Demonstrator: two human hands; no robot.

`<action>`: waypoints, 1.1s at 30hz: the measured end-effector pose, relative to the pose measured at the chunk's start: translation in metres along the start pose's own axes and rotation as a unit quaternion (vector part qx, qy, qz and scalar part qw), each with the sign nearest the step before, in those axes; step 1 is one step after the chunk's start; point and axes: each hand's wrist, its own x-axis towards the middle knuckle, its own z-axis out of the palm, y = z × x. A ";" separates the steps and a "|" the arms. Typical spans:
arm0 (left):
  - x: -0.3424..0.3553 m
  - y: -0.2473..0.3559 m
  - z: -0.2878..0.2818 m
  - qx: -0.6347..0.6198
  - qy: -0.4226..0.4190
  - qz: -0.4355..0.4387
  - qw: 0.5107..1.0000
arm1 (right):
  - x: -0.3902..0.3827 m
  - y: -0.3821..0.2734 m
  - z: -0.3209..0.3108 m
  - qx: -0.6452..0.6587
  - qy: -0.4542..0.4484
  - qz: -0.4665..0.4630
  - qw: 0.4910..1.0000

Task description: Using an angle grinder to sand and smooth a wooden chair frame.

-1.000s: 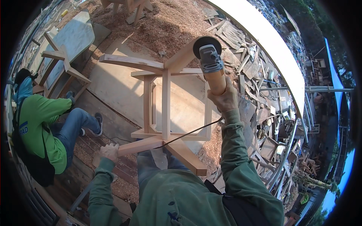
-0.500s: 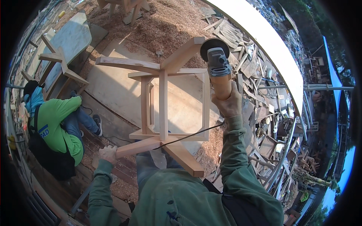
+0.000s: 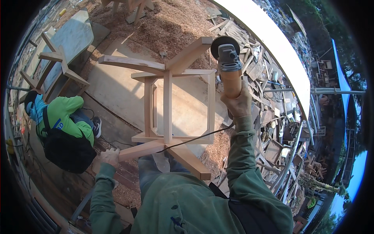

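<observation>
the right hand (image 3: 238,104) is wrapped tight around an orange grinder (image 3: 228,66), its disc touching the top bar of a wooden chair frame (image 3: 167,105). the left hand (image 3: 109,157) grips the frame's near leg. the frame sits on a flat board (image 3: 117,93), near its middle, with sawdust (image 3: 163,27) past the board's far edge.

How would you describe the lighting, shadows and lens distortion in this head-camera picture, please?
Head view: hard sunlight, so the wooden frame throws crisp shadows on the board beneath it; the fisheye lens bends the white edge into an arc and leaves black corners; the centre, with the grinder, is sharp, while the rim is squeezed and small.
</observation>
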 end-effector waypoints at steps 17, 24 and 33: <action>0.010 0.024 0.008 -0.018 -0.015 -0.020 1.000 | -0.032 -0.065 -0.019 -0.007 -0.089 0.047 0.995; 0.009 0.037 -0.001 -0.046 -0.037 -0.032 0.998 | -0.020 -0.091 -0.021 -0.068 -0.116 0.088 0.987; 0.011 0.048 -0.011 -0.046 -0.110 -0.029 0.992 | 0.003 -0.101 -0.022 -0.085 -0.116 0.117 0.983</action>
